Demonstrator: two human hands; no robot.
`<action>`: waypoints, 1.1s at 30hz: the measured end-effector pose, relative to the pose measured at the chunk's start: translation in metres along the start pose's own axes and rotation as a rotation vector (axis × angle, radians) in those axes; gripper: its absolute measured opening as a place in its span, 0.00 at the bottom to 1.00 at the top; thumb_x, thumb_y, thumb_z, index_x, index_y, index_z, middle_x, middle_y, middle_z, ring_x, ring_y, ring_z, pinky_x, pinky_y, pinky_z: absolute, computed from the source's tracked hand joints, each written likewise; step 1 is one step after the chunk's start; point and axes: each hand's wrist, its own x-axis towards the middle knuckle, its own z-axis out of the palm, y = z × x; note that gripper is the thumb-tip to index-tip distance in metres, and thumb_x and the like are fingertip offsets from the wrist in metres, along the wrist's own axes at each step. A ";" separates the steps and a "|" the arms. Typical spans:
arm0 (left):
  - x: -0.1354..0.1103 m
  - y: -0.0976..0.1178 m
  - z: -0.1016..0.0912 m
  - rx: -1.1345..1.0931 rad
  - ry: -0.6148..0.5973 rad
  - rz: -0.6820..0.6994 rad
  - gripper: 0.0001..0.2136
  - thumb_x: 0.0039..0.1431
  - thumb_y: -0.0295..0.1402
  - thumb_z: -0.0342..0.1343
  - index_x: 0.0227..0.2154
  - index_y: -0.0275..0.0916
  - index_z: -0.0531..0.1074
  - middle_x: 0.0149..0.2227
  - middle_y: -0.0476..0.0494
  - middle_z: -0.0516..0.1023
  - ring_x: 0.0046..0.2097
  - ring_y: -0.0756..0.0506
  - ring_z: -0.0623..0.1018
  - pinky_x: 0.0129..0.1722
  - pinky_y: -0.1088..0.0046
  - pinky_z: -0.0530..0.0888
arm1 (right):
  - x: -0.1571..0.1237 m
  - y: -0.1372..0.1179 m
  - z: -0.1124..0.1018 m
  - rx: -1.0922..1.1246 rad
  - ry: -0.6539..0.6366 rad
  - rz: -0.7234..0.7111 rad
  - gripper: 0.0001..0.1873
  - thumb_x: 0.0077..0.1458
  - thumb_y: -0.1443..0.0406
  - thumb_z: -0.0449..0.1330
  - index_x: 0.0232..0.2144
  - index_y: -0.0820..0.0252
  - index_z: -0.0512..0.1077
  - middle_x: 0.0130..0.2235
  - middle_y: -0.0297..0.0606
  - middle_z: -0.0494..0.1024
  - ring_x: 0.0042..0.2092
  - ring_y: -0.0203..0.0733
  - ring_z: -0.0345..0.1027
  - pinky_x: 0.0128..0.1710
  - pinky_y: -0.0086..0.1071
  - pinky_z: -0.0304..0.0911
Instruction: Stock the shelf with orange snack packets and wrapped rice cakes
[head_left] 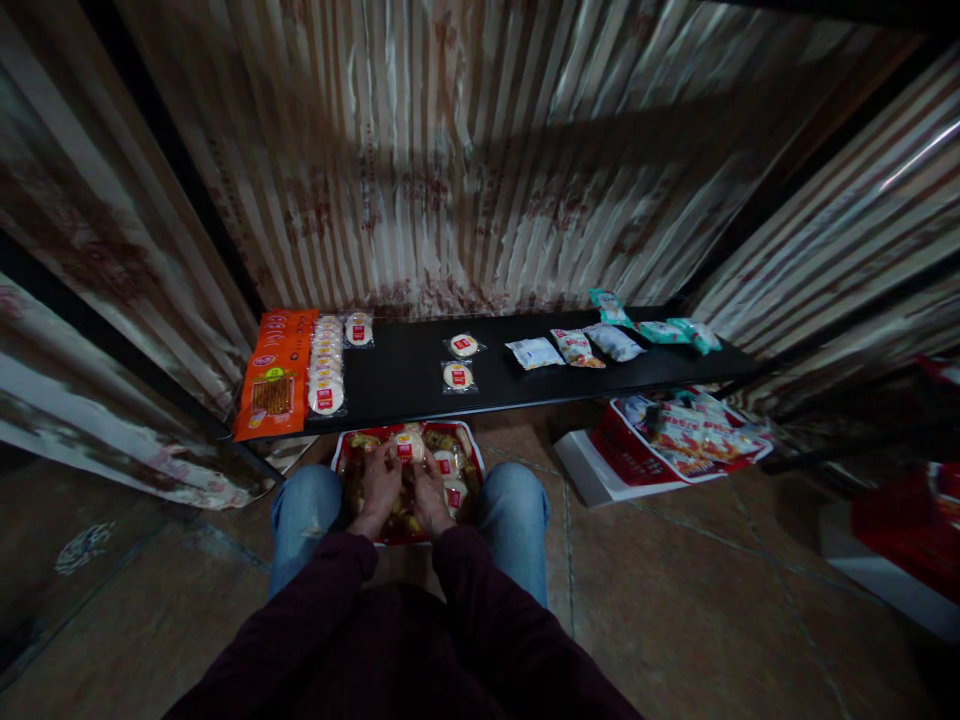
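Between my knees stands a red basket with a white rim (477, 462), holding round white packaged cakes with red labels and brown-gold packets. Over its middle, my left hand (381, 484) and my right hand (430, 492) grip one packaged round cake (409, 448) from either side, fingers closed at its edges. Other packaged cakes (446, 464) lie in the basket beside my right hand. On the black shelf (397, 370) just beyond, two single packaged cakes (458, 376) lie near the middle. A row of overlapping packaged cakes (326, 392) runs along the left.
An orange snack bag (274, 375) lies at the shelf's left end. White packets (535, 353) and green packets (660, 332) lie toward the right. A red basket of packets (637, 450) stands on the floor at right. Black posts (169, 140) frame the shelf before a striped curtain (450, 150).
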 end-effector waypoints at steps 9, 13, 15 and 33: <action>-0.017 0.017 0.004 -0.445 -0.097 -0.198 0.16 0.51 0.35 0.58 0.44 0.40 0.72 0.52 0.38 0.74 0.54 0.41 0.71 0.55 0.65 0.64 | -0.005 -0.003 0.001 -0.414 -0.101 -0.251 0.19 0.51 0.60 0.57 0.46 0.53 0.72 0.46 0.39 0.77 0.54 0.44 0.65 0.57 0.41 0.57; -0.014 0.019 0.004 -0.634 -0.023 -0.318 0.14 0.47 0.33 0.62 0.38 0.39 0.74 0.44 0.39 0.78 0.48 0.43 0.75 0.50 0.68 0.68 | -0.008 -0.004 0.001 -0.585 -0.137 -0.314 0.20 0.50 0.63 0.57 0.47 0.53 0.73 0.52 0.39 0.73 0.59 0.46 0.58 0.61 0.45 0.49; -0.011 0.018 0.003 -0.711 -0.005 -0.349 0.13 0.44 0.31 0.63 0.36 0.37 0.74 0.38 0.41 0.79 0.43 0.44 0.78 0.45 0.70 0.70 | -0.010 -0.003 0.001 -0.612 -0.140 -0.304 0.20 0.49 0.64 0.57 0.46 0.54 0.74 0.54 0.40 0.71 0.60 0.46 0.56 0.62 0.44 0.49; 0.003 0.010 -0.001 -0.992 0.053 -0.568 0.05 0.53 0.25 0.52 0.28 0.34 0.72 0.24 0.46 0.76 0.25 0.51 0.74 0.27 0.78 0.68 | 0.005 0.007 -0.007 -0.654 0.057 -0.376 0.14 0.48 0.66 0.54 0.38 0.58 0.73 0.42 0.40 0.76 0.43 0.42 0.69 0.46 0.36 0.65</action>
